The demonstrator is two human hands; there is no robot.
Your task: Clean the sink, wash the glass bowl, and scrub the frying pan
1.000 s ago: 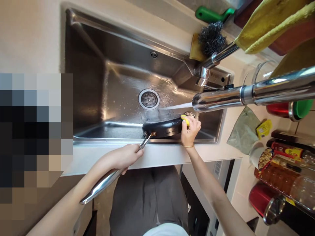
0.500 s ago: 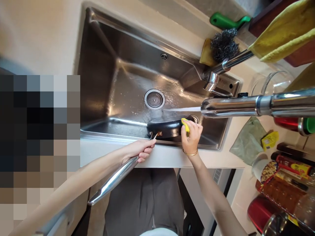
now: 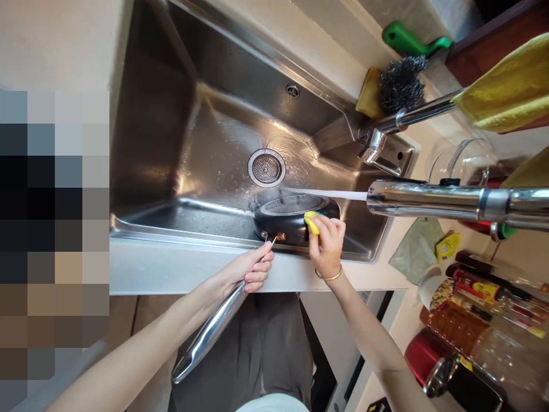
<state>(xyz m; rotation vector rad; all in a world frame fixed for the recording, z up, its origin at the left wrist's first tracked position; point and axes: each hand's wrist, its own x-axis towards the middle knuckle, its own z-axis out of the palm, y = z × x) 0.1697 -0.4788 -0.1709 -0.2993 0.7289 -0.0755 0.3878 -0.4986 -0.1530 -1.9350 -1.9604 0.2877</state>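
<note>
A dark frying pan (image 3: 291, 220) is tilted on its side in the steel sink, close to the near wall, with its ringed underside partly showing. My left hand (image 3: 253, 268) is closed around its long shiny metal handle, which slants back over the counter edge. My right hand (image 3: 328, 240) pinches a yellow sponge (image 3: 312, 223) against the pan's outer side wall. Water (image 3: 338, 194) streams from the faucet (image 3: 398, 197) just beyond the pan's upper edge. The pan's inside is hidden from view.
The sink (image 3: 240, 123) has a round drain (image 3: 266, 168) beyond the pan. Steel wool (image 3: 402, 84) and a green-handled tool (image 3: 414, 40) sit at the back right. A yellow cloth (image 3: 506, 86) hangs there. Several bottles and a red container (image 3: 429, 357) crowd the right counter.
The pan has tipped so more of its underside shows. My right hand has shifted the sponge left along the side wall. The view has also moved a little.
</note>
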